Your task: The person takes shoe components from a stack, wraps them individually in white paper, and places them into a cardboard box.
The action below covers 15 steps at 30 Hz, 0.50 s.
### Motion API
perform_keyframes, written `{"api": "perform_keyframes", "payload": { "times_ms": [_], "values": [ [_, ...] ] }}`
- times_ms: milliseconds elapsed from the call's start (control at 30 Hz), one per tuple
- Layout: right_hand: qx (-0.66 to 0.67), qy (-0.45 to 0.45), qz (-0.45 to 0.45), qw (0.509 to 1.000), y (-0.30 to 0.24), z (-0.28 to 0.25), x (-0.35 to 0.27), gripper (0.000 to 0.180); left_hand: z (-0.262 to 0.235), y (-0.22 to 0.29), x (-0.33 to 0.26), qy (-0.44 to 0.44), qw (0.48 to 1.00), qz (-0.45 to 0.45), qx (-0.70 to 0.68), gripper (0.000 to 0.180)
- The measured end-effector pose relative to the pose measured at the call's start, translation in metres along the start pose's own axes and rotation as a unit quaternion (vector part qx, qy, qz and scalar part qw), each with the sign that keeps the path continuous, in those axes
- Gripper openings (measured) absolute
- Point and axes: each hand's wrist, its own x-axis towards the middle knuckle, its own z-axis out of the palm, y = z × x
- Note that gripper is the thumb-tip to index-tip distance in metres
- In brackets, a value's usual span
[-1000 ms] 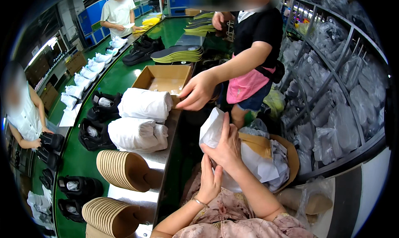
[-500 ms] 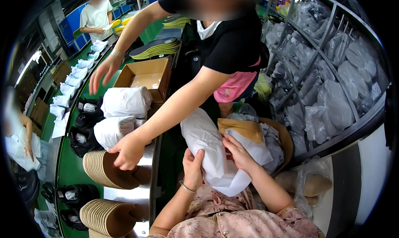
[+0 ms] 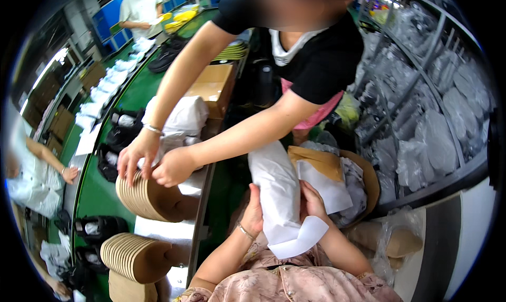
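Between my two hands is a long bundle wrapped in white paper (image 3: 276, 183), held upright in front of my chest. Its lower end has a loose paper flap folded outward. My left hand (image 3: 254, 212) curls against the bundle's left side, thumb up. Along the right side my right hand (image 3: 312, 199) grips it, its fingers partly hidden behind the paper. What is inside the wrapping cannot be seen. Across the bench, a co-worker's two hands (image 3: 153, 162) pinch the top of a stack of curved brown cardboard pieces (image 3: 139, 199).
A second brown stack (image 3: 129, 257) stands nearer on the metal ledge. White wrapped bundles (image 3: 184, 114) lie by an open cardboard box (image 3: 213, 85). Black shoes (image 3: 100, 227) sit on the green conveyor. To my right are a carton of paper (image 3: 363, 183) and a rack of bagged items (image 3: 421, 128).
The bundle has turned more upright, and my right hand has slid down its side. The co-worker's reaching hand has come down, so both their hands now meet at the brown stack.
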Motion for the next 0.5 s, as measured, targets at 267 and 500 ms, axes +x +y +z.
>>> {"api": "perform_keyframes", "payload": {
  "times_ms": [267,500],
  "values": [
    [-0.035,0.022,-0.023,0.999,0.01,0.004,0.0,0.025,0.006,-0.003,-0.004,-0.017,0.997,0.023,-0.071,0.087],
    [-0.21,0.028,-0.047,0.976,0.027,0.002,0.007,0.023,0.0,-0.006,-0.02,0.02,0.998,0.056,-0.003,0.085]
  ]
}}
